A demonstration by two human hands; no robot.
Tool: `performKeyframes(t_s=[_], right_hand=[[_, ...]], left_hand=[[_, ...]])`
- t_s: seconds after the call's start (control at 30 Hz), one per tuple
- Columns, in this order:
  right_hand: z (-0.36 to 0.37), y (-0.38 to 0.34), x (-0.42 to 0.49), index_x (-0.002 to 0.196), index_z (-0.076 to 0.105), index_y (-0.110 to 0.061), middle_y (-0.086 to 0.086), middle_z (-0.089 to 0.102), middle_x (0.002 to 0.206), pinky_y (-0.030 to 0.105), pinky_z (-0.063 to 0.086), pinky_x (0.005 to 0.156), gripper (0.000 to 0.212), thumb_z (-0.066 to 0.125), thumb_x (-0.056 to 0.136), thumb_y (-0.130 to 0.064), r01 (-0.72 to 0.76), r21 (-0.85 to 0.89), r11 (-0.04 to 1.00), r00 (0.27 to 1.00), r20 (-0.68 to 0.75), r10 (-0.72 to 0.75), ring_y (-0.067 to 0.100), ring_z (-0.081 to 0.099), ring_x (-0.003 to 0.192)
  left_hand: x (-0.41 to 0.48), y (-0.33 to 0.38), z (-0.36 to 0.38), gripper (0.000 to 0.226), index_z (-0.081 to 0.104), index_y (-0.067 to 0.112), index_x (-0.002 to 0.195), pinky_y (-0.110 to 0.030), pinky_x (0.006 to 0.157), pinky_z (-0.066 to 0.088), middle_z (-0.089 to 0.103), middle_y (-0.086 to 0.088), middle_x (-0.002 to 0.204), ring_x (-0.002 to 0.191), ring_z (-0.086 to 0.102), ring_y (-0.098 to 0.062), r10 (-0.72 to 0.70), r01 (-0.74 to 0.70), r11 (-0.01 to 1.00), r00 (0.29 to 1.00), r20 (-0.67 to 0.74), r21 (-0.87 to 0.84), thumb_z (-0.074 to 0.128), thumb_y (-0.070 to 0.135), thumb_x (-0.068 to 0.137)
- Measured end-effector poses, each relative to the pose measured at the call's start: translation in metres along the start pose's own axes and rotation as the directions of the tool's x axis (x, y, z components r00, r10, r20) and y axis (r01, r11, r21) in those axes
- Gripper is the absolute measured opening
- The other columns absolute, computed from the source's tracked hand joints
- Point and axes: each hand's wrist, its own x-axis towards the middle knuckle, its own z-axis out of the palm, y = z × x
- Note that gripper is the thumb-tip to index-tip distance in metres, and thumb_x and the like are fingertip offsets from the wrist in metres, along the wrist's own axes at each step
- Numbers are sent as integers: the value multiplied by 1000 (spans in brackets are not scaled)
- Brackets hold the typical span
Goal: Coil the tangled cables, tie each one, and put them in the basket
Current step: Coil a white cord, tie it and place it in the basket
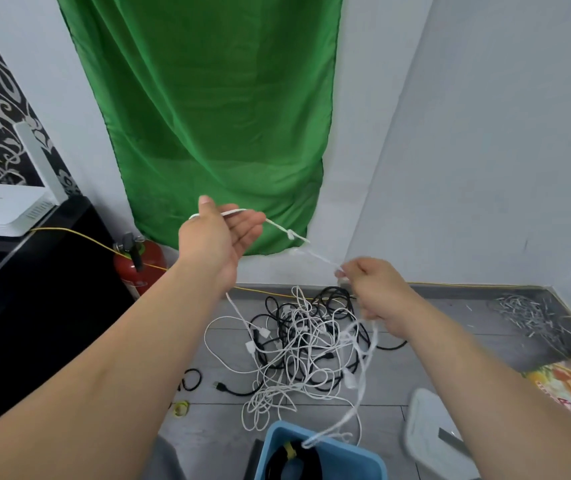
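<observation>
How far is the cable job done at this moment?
Done: one black coil, bound with a yellow tie, lies in the blue basket. In hand: a white cable with a knot in it runs from the left hand to the right hand, which pinches it. Left: the tangle of white and black cables on the floor is not yet coiled.

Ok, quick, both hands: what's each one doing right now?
Left hand: open, white cable draped across between thumb and fingers.
Right hand: fingers curled, pinching the same white cable.
</observation>
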Motion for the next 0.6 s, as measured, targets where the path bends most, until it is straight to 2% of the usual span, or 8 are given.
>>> performKeyframes(t_s=[0.13, 0.23, 0.27, 0.37, 0.47, 0.53, 0.57, 0.6], right_hand=[[-12, 33, 3, 90, 68, -2, 14, 60, 63, 32, 45, 59, 23, 50, 101, -11, -167, -253, 953, 985, -90, 148, 25, 53, 59], [-16, 46, 7, 60, 51, -13, 12, 53, 66, 32, 46, 67, 33, 53, 91, -3, -174, -388, 905, 981, -150, 125, 27, 49, 68], [-16, 50, 6, 58, 46, -13, 12, 51, 67, 32, 43, 67, 34, 53, 91, -4, -177, -444, 878, 980, -160, 116, 27, 47, 70], [-13, 48, 2, 71, 56, -7, 14, 56, 74, 31, 41, 66, 20, 54, 90, -4, -198, -534, 822, 979, -148, 139, 29, 50, 74], [-4, 32, -1, 66, 50, -11, 10, 49, 64, 28, 32, 54, 21, 53, 81, 3, -180, -482, 857, 984, -74, 165, 25, 44, 63], [3, 22, -2, 67, 47, -16, 8, 47, 67, 28, 30, 58, 24, 56, 78, 4, -112, -400, 910, 990, 29, 135, 21, 43, 63], [7, 14, -5, 76, 53, -16, 5, 54, 76, 28, 36, 61, 22, 61, 78, 4, -81, -288, 954, 989, 97, 113, 21, 49, 68], [12, 8, -6, 95, 61, -18, 2, 63, 93, 28, 45, 68, 24, 68, 80, 0, -45, -133, 990, 983, 173, 68, 17, 59, 80]], left_hand=[[5, 2, -5, 48, 57, 2, 102, -32, 62, 63, 75, -17, 83, 75, 78, -25, 15, -16, 1000, 1000, -15, -14, 31, 41, 112], [6, 8, -3, 48, 57, 1, 105, -32, 64, 62, 75, -20, 90, 80, 79, -27, 89, -90, 996, 995, -43, -22, 31, 41, 112], [7, 10, -3, 48, 57, 1, 106, -32, 65, 62, 75, -20, 91, 81, 79, -27, 104, -106, 994, 993, -52, -26, 31, 41, 112], [5, 9, -2, 48, 57, 2, 105, -32, 65, 62, 75, -20, 92, 81, 79, -28, 90, -92, 995, 995, -32, -48, 31, 42, 112], [-2, 5, 1, 47, 56, 4, 100, -32, 63, 62, 76, -17, 84, 76, 78, -26, 14, -12, 999, 998, 58, -34, 31, 42, 112], [-12, 1, 7, 45, 55, 5, 100, -31, 60, 62, 76, -16, 78, 71, 77, -24, -96, 92, 995, 984, 150, 32, 32, 40, 112], [-18, -1, 10, 43, 55, 4, 100, -31, 58, 62, 76, -16, 77, 69, 77, -24, -155, 142, 987, 969, 193, 79, 33, 39, 112], [-24, -3, 13, 42, 55, 4, 100, -30, 56, 61, 76, -17, 76, 67, 76, -24, -205, 178, 975, 951, 233, 131, 35, 39, 112]])
